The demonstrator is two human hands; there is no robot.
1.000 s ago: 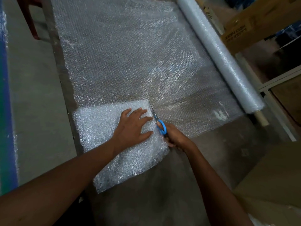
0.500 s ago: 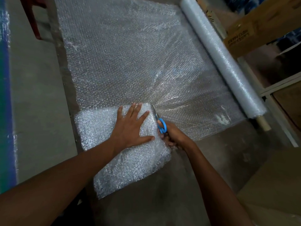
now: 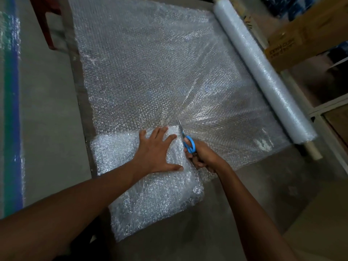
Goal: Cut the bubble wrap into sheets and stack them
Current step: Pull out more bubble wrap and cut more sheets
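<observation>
A wide sheet of bubble wrap [image 3: 150, 72] lies unrolled over the table, still joined to its roll [image 3: 263, 72] along the right side. A stack of cut bubble wrap sheets [image 3: 150, 194] sits on the sheet's near left part. My left hand [image 3: 158, 149] presses flat on the stack, fingers spread. My right hand [image 3: 202, 157] grips blue-handled scissors [image 3: 186, 138], whose blades point away from me into the sheet just right of the stack.
A cardboard box [image 3: 305, 34] stands at the back right beyond the roll. A red chair leg [image 3: 45, 25] is at the far left. A grey floor with a blue-green strip [image 3: 11, 110] runs along the left. A tan surface [image 3: 323, 213] lies near right.
The scissors and my right hand have advanced a little farther into the sheet. My left hand has spread flatter and slid slightly forward on the stack.
</observation>
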